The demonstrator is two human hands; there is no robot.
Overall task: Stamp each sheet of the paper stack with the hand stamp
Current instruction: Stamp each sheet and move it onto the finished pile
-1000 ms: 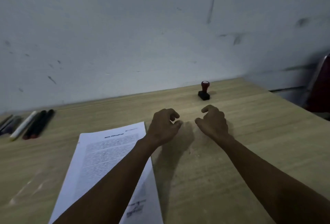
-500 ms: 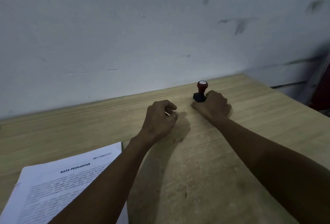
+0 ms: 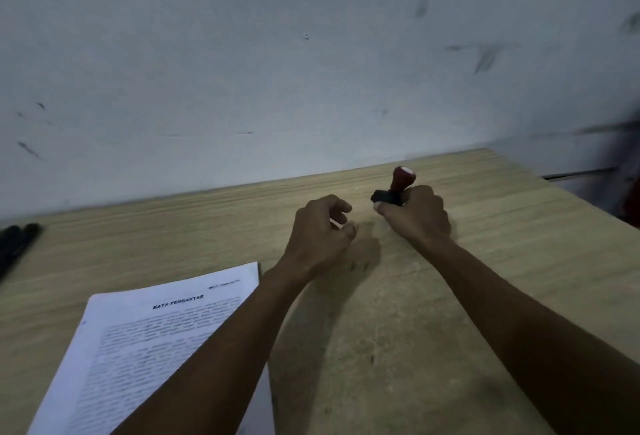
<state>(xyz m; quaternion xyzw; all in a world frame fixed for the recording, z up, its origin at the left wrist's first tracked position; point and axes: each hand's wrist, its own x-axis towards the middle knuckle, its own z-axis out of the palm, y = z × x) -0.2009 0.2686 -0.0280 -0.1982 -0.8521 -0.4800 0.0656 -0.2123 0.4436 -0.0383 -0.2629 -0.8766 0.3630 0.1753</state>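
Red-knobbed black hand stamp (image 3: 394, 188) tilts, gripped by right hand (image 3: 415, 216); left hand (image 3: 320, 230) loosely curled, empty; best lifted level toward the near-left white printed paper stack (image 3: 145, 337).

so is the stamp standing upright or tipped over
Tipped. The hand stamp leans in the right hand: its red knob points up and right, and its black base is cocked to the left.

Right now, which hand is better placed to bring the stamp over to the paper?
The right hand: its grip is already closed around the hand stamp. The left hand is empty, loosely curled, nearer the paper stack.
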